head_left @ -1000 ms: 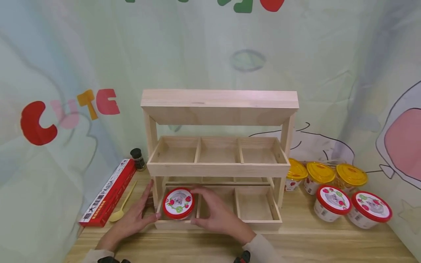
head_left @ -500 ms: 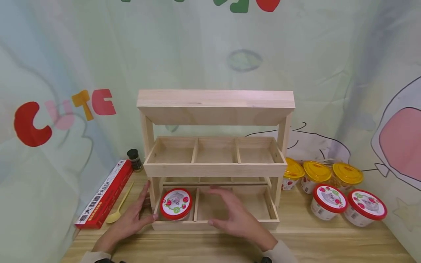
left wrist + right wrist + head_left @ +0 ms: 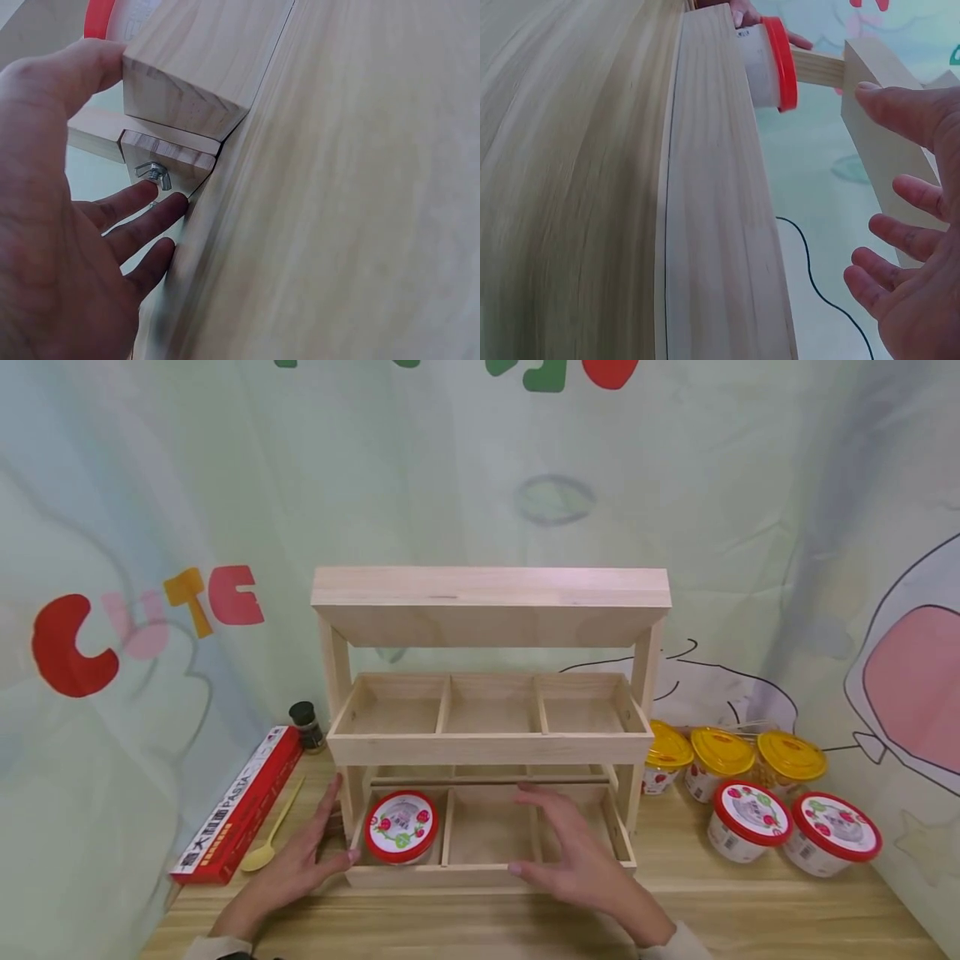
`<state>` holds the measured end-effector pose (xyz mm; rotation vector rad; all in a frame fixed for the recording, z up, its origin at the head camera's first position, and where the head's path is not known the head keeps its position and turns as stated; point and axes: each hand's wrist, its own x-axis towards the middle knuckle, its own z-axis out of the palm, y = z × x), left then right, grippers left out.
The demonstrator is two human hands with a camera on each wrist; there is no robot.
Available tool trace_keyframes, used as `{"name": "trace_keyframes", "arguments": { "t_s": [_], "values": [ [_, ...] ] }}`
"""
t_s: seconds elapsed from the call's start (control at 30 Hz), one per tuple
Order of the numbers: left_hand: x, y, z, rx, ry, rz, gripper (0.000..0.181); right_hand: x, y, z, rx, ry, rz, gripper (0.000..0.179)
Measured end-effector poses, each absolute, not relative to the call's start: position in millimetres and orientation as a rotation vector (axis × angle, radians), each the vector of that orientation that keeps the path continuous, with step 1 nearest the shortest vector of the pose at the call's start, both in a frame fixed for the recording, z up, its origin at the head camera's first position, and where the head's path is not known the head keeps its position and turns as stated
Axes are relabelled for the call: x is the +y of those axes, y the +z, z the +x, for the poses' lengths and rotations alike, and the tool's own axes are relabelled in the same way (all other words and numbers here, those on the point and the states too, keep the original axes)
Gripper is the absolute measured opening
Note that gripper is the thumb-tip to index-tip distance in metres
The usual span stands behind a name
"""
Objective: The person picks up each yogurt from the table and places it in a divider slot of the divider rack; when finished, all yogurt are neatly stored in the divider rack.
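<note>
A tub with a red-rimmed lid (image 3: 401,827) sits in the left compartment of the lower tray on a wooden tiered rack (image 3: 491,748). My left hand (image 3: 300,856) is at the rack's lower left corner, thumb against the tray's end. In the left wrist view its fingers lie beside a wing nut (image 3: 154,174) on the rack's side. My right hand (image 3: 581,860), fingers spread and holding nothing, hovers over the right part of the lower tray. The right wrist view shows the same tub (image 3: 765,64) beyond that hand.
Two more red-lidded tubs (image 3: 752,821) and several yellow-lidded cups (image 3: 722,753) stand right of the rack. On the left lie a red pasta box (image 3: 238,806) and a yellow spoon (image 3: 262,852), with a black-capped jar (image 3: 306,725) behind. A printed curtain (image 3: 465,460) hangs at the back.
My right hand has left the tub's side and moved right along the lower tray, its fingers spread. The tub stays in the left compartment, and my left hand keeps its place.
</note>
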<state>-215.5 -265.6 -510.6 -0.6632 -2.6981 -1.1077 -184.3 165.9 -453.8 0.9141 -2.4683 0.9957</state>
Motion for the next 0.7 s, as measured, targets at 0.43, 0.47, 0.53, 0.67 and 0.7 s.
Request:
{"name": "trace_keyframes", "arguments": {
  "t_s": [0.43, 0.47, 0.53, 0.67, 0.7],
  "values": [
    [-266, -510, -217, -2.737, -1.161, -0.680, 0.118, 195, -445, -178, -2.513, 1.004, 0.777, 0.080],
    [-266, -510, -217, -2.739, -1.167, -0.679, 0.118, 197, -445, -178, -2.517, 0.997, 0.769, 0.081],
    [-266, -510, -217, -2.738, -1.175, -0.679, 0.118, 201, -445, -177, -2.513, 0.983, 0.771, 0.082],
    [-266, -509, -217, -2.705, -1.197, -0.706, 0.117, 208, -446, -175, -2.510, 0.988, 0.748, 0.082],
    [-266, -509, -217, -2.691, -1.200, -0.720, 0.117, 210, -447, -175, -2.511, 0.991, 0.736, 0.082]
  ]
}}
